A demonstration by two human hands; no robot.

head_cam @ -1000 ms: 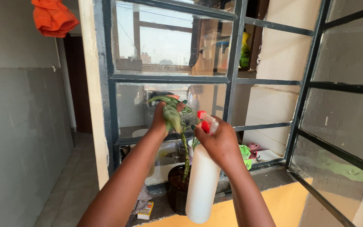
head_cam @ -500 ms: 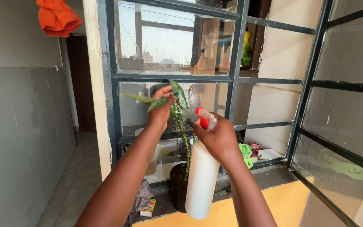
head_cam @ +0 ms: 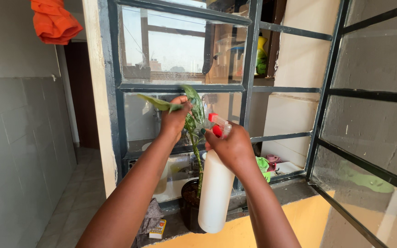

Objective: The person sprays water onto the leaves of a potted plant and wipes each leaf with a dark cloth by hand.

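Hands at potted plant on window sill

The left hand (head_cam: 175, 118) pinched a long green leaf (head_cam: 159, 103), fingers closed on it. The right hand (head_cam: 231, 148) was wrapped around the neck of a smooth white plastic spray bottle (head_cam: 215, 193), red nozzle aimed at the plant (head_cam: 195, 133); both forearms were raised toward the grey window frame (head_cam: 249, 69).

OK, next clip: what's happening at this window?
A person stands at a metal-framed window. The left hand holds up a leaf of a small potted plant on the sill. The right hand grips a white spray bottle with a red trigger, its nozzle aimed at the foliage. An orange cloth hangs at upper left.
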